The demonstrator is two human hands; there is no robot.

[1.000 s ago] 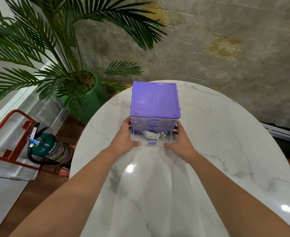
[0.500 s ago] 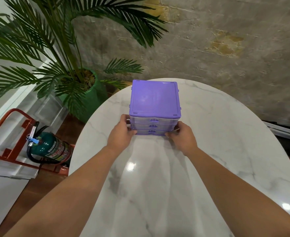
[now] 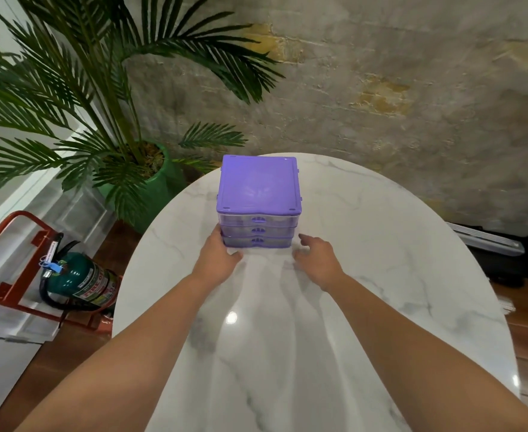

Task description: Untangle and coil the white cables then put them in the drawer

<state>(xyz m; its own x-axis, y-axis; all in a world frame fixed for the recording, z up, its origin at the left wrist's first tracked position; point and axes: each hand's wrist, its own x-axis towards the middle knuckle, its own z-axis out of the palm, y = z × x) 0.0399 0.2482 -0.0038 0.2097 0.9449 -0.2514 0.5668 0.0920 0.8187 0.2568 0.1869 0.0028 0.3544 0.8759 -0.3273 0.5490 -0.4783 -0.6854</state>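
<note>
Drawer [image 3: 258, 241], open with white cables a second ago, now closed; left hand [image 3: 217, 258] touches the unit relaxed, right hand [image 3: 315, 260] released, apart; task apparently complete.

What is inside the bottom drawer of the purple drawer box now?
The bottom drawer of the purple drawer box is pushed shut. Its clear front is blurred, so no contents can be made out. The left hand touches its corner; the right hand is off it.
</note>
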